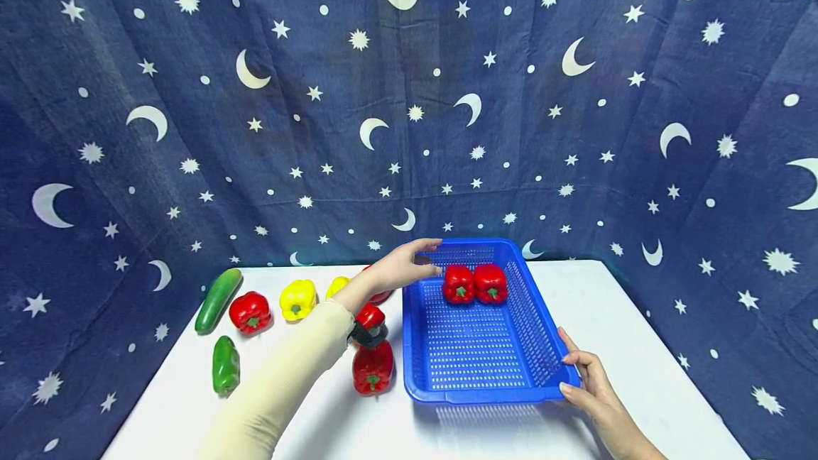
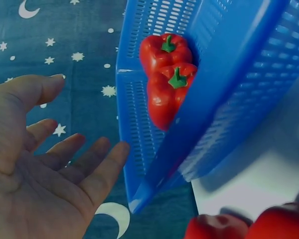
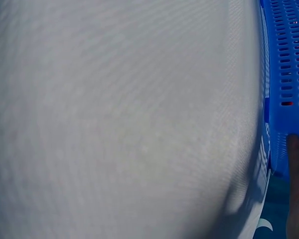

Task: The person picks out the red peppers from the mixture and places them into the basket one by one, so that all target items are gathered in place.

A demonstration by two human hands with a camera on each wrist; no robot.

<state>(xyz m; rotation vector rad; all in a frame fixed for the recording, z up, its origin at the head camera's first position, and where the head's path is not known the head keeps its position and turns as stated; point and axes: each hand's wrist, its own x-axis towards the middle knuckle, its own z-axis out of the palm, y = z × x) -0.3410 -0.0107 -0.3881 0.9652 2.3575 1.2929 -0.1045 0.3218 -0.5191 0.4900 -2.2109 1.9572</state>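
Just right of the middle of the head view, the left hand (image 1: 405, 265) hangs over the upper left rim of a blue basket (image 1: 476, 346), its grip loose and holding nothing, fingers parted; the left wrist view shows the palm bare and the fingertips apart from the peppers inside. The right hand (image 1: 591, 385), at the lower right of the frame, grips the lower right corner of the basket, the thumb on the lower rim and the fingers along the outer right side. The basket stands on the white counter (image 1: 652, 346), right of the frame's middle, and carries 2 red bell peppers (image 1: 490, 284) side by side, seemingly touching, in its upper part. Just left of the basket, a red pepper (image 1: 373, 369) lies near the lower middle of the frame, and 2 more reds show above it, partly hidden by the left wrist and its black strap (image 1: 367, 336). Farther left are a yellow pepper (image 1: 297, 299), a second yellow mostly covered by the forearm, another red pepper (image 1: 250, 312), a green pepper (image 1: 226, 366) lower down, and a long green cucumber (image 1: 219, 302) slanting at the far left. A cream sleeve (image 1: 287, 382) crosses the lower left; dark blue cloth (image 1: 447, 126) with moons and stars fills the background.
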